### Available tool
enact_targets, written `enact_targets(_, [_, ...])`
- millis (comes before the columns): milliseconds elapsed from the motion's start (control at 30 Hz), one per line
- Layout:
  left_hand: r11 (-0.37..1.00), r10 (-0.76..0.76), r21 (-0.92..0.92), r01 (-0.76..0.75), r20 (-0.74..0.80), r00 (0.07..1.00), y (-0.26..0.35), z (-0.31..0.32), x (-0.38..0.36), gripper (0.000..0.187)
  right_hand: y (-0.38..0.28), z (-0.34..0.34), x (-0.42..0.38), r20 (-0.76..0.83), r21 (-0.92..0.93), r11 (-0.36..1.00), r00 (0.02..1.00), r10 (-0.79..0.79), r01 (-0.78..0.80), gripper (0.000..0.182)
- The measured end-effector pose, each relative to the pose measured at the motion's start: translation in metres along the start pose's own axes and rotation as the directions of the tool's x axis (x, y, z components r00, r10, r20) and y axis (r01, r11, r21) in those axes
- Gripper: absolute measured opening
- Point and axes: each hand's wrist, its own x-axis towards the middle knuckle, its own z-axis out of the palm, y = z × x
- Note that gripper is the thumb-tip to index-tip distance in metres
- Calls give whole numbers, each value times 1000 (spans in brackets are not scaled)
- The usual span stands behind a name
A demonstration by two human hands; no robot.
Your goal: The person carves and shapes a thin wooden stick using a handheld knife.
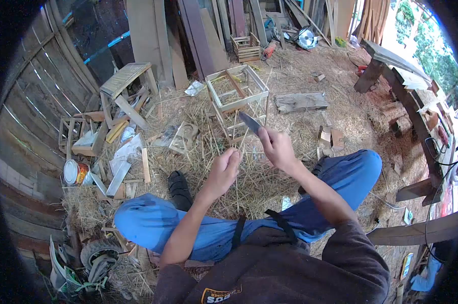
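My right hand (278,148) is closed around the handle of a knife (250,122), its broad dark blade pointing up and to the left. My left hand (226,168) pinches a thin wooden strip (243,140) that rises from the fingers toward the blade. Blade and strip overlap in this view. Just beyond both hands stands a small open frame of light wooden slats (245,102). Straw-like shavings (249,187) cover the ground between my feet, below the hands.
A wooden stool (125,79) stands at the left, near a paint can (76,173). Planks (196,40) lean at the back beside a slatted crate (246,48) and a circular saw (307,38). A loose board (302,102) lies ahead; a long bench (406,101) runs along the right.
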Motion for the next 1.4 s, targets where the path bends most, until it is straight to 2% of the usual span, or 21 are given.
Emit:
enact_targets(33, [1000, 10, 13, -10, 8, 1000, 0, 1, 0, 27, 2, -2, 2, -28, -37, 999, 999, 22, -23, 31])
enact_targets(67, [999, 19, 27, -19, 13, 1000, 0, 2, 0, 27, -1, 1, -9, 38, 15, 1000, 999, 3, -4, 33])
enact_targets(200, [998, 47, 51, -46, -13, 999, -10, -2, 4, 26, -9, 12, -15, 106, 1, 995, 990, -97, 98, 32])
enact_targets(300, [998, 11, 59, -12, 16, 1000, -1, -2, 3, 26, -14, -4, -6, 159, -4, 1000, 987, 30, -30, 31])
enact_targets(433, [999, -25, 32, 24, 22, 999, -7, 1, 3, 26, -17, -7, -12, 190, -21, 997, 980, -64, 70, 33])
enact_targets(467, [999, -33, 13, 33, 19, 999, -8, 1, 3, 27, -16, -5, -12, 207, -43, 998, 978, -39, 49, 35])
enact_targets(567, [996, 26, 84, -30, 43, 999, -3, -1, 1, 28, -20, -9, -8, 167, 8, 994, 980, -109, 109, 38])
enact_targets(667, [990, 63, 126, -70, 59, 996, -11, 1, 4, 29, -19, -10, -8, 158, 49, 997, 985, -69, 62, 42])
enact_targets(767, [994, -21, 106, 20, 17, 1000, -3, 2, 1, 31, -10, -8, -3, 142, -29, 997, 987, 70, -66, 46])
enact_targets(867, [995, -35, 92, 29, 72, 997, 1, -1, 0, 32, -5, -12, 4, 30, -57, 992, 993, 115, -113, 53])
enact_targets(967, [989, 63, 128, -69, 54, 997, -6, 3, 2, 27, -3, -13, 6, 35, 18, 989, 989, 145, -146, 58])
enact_targets(1067, [987, 98, 128, -99, 20, 995, -12, 2, 4, 27, 3, -3, 3, 63, 96, 980, 983, 170, -176, 62])
enact_targets(1167, [980, 125, 156, -127, 23, 992, -16, 1, 5, 27, 3, -2, 1, 42, 90, 987, 991, 128, -131, 63])
enact_targets(1267, [948, 171, 275, -159, -21, 985, -14, 2, 3, 28, 9, 4, -2, 47, 26, 983, 983, 180, -181, 61])
enact_targets(1400, [974, 117, 196, -115, -2, 993, -17, -1, 5, 29, 10, 6, -2, 125, 181, 967, 980, 156, -177, 57])
